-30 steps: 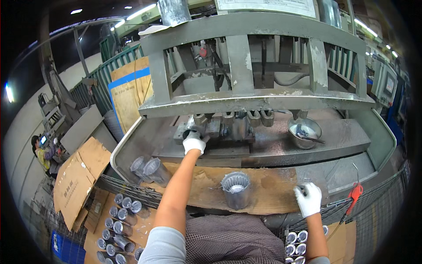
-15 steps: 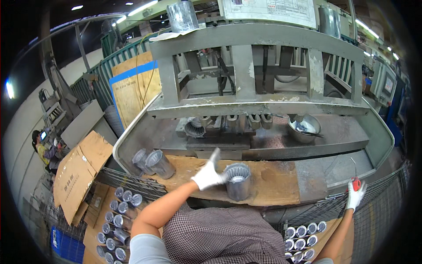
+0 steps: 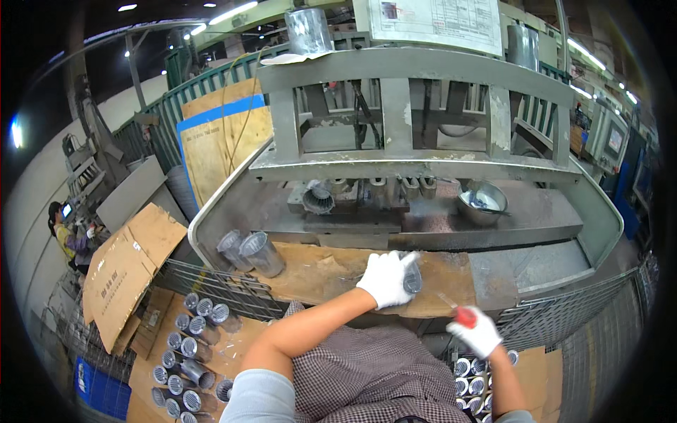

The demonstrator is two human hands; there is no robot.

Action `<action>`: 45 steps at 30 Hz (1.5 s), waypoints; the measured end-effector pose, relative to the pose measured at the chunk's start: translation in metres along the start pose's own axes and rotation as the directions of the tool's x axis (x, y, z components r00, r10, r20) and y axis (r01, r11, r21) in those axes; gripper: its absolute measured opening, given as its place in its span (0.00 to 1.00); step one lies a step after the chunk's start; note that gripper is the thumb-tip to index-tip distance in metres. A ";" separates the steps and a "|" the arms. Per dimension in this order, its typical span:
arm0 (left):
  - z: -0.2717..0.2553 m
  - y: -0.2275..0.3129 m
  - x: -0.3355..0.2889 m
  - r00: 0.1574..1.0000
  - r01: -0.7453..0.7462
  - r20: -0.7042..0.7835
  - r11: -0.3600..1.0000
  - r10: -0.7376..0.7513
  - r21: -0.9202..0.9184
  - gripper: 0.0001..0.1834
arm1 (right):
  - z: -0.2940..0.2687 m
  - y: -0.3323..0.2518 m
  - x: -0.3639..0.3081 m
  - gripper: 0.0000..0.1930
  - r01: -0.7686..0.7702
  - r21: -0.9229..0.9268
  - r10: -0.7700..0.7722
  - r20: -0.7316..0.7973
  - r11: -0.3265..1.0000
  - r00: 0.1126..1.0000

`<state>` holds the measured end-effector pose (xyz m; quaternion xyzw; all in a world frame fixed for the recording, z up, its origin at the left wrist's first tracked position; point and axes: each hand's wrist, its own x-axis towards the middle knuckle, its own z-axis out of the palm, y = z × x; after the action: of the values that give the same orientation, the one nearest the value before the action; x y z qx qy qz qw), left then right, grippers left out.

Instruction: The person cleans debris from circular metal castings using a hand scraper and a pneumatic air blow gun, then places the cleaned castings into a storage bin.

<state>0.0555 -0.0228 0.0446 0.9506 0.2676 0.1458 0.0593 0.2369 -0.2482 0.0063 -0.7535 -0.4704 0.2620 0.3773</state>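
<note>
My left hand (image 3: 385, 280), in a white glove, is closed on a grey metal cylinder (image 3: 412, 280) at the front of the brown board. The cylinder is tilted, its round end toward me, and the glove covers much of it. To its right my right hand (image 3: 481, 334), also gloved, grips a red-handled tool (image 3: 465, 317) with a thin metal shaft. The shaft points up and left toward the cylinder, apart from it, and is blurred. Further left, two more metal cylinders (image 3: 261, 254) stand together on the board (image 3: 317, 271).
A grey machine frame (image 3: 423, 169) spans the far side. Beneath it are a finned cylinder (image 3: 318, 197) and a metal bowl (image 3: 482, 203) with white stuff inside. Several cylinders (image 3: 197, 328) lie on cardboard below left, others (image 3: 462, 366) below right. Another person (image 3: 70, 236) is at far left.
My left hand has moved from beside the upright cylinder to hold it, and the cylinder is now tilted. My right hand has brought the red-handled tool in from the far right.
</note>
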 end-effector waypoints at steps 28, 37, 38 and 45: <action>0.011 -0.014 -0.018 0.921 -0.273 -0.318 0.956 0.226 -0.111 0.26 | 0.054 -0.046 0.030 0.31 -0.028 -0.007 0.029 0.199 1.000 0.980; 0.006 -0.017 -0.017 0.862 -0.381 -0.385 0.923 0.330 -0.061 0.29 | 0.043 -0.038 0.020 0.33 -0.010 -0.180 0.047 0.200 0.984 0.979; 0.006 -0.017 -0.018 0.866 -0.368 -0.386 0.928 0.317 -0.065 0.29 | 0.041 -0.037 0.021 0.33 -0.014 -0.180 0.051 0.201 0.984 0.978; 0.008 -0.013 -0.018 0.886 -0.346 -0.350 0.936 0.306 -0.057 0.32 | 0.040 -0.026 0.026 0.35 -0.026 -0.216 0.059 0.147 0.976 0.987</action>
<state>0.0368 -0.0221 0.0301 0.9380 0.1010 0.3288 0.0435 0.2045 -0.2047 0.0037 -0.7773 -0.5070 0.2751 0.2512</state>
